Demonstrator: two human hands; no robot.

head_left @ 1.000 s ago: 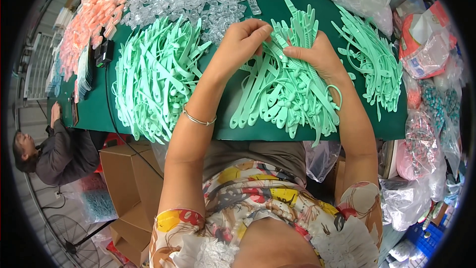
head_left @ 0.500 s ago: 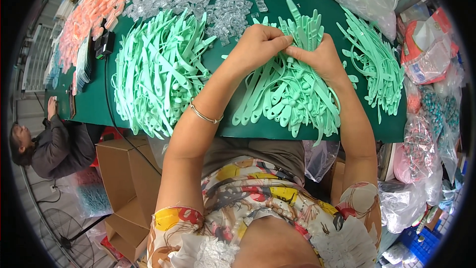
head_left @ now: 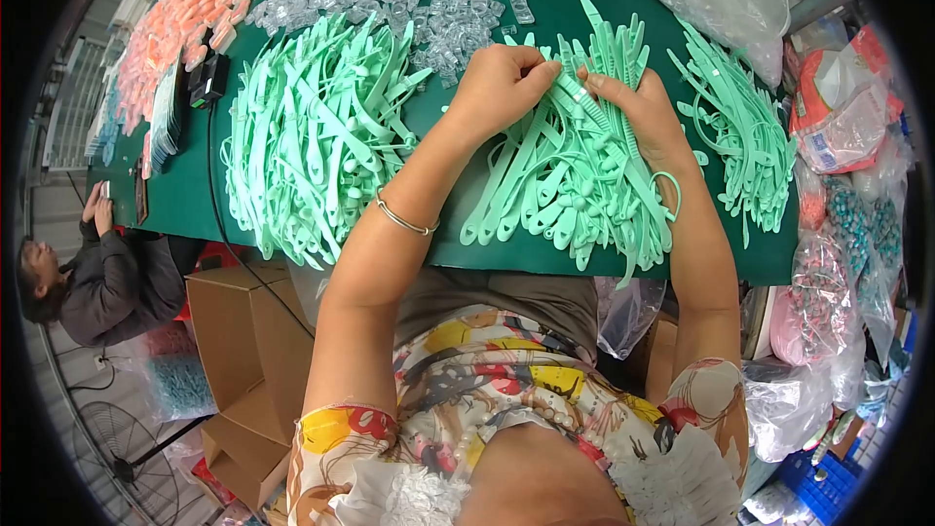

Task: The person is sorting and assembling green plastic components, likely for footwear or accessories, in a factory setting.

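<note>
A bunch of mint green, ridged plastic straps (head_left: 614, 56) stands up in my right hand (head_left: 648, 112), which is wrapped round it with the thumb across the front. To its left, my left hand (head_left: 502, 86) is closed, thumb against curled fingers, pinching the upper end of a single mint strap (head_left: 582, 102) at the bunch's edge. Below both hands, a pile of similar straps (head_left: 584, 205) with knobs and slotted ends spreads to the table's near edge. One thin strap loops over my right wrist.
A large strap heap (head_left: 312, 136) lies left, a smaller one (head_left: 745, 127) right. Clear plastic pieces (head_left: 399, 0) and orange pieces (head_left: 185, 34) cover the far side. A black cable (head_left: 216, 205) crosses the green table (head_left: 448, 253). Another person (head_left: 107, 282) sits at left.
My hands have drawn slightly apart, and the left thumb has moved away from the right one. A strap now slants between them. The other person's two hands now show together.
</note>
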